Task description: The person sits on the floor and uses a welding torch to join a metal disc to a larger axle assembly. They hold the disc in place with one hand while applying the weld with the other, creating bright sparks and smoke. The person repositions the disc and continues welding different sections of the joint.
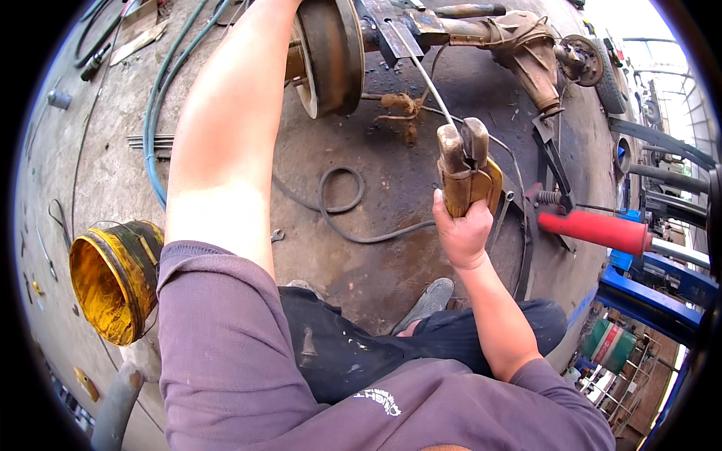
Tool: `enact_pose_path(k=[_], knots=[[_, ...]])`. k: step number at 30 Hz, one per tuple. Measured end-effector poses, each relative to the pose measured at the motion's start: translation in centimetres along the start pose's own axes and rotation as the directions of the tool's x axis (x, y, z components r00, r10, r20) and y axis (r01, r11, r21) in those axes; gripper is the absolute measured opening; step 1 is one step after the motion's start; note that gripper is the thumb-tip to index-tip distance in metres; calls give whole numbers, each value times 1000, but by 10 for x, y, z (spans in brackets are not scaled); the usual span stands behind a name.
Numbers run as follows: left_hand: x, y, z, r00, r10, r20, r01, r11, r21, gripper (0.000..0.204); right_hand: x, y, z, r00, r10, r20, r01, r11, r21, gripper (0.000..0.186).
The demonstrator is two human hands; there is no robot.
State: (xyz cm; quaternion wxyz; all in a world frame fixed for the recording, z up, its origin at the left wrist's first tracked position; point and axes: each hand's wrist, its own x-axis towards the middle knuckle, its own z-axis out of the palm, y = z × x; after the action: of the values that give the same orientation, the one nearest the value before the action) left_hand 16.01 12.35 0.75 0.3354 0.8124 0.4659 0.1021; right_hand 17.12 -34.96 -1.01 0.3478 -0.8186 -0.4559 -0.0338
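Note:
My right hand (468,234) is closed round the handle of a worn welding electrode holder (456,192) with brass-coloured jaws. A thin pale welding rod (427,74) is clamped in those jaws and points up and left. Its far end reaches a dark metal plate bracket (389,31) on a rusty vehicle axle (470,31). Beside the bracket stands a rusty brake drum (342,64). My left arm (226,128) stretches forward past the drum's left side. The left hand itself lies beyond the top edge, so what it touches is hidden.
A yellow-stained bucket (113,282) lies tipped at the left. Blue hoses (156,113) and a looped dark cable (338,207) run over the concrete floor. A small spanner (277,235) lies near my feet. A red cylinder (594,230) extends in from the right.

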Motion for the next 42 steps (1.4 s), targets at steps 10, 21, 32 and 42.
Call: enact_pose_path(k=[10,21,32,42], knots=[[8,-1,-4,1000,18,25,-18,1000,-1,65,1,-5,29,997,42,61,-42,999,-6,35],[-4,4,-9,999,-28,43,30,999,-35,63,0,2,37,994,80,75,-75,995,-59,34],[18,-7,-1,999,43,28,-42,999,-20,61,-8,9,46,998,35,58,-26,990,-139,34],[19,-4,4,997,66,27,-66,998,-16,54,-7,0,45,995,92,26,-86,983,-162,34]])
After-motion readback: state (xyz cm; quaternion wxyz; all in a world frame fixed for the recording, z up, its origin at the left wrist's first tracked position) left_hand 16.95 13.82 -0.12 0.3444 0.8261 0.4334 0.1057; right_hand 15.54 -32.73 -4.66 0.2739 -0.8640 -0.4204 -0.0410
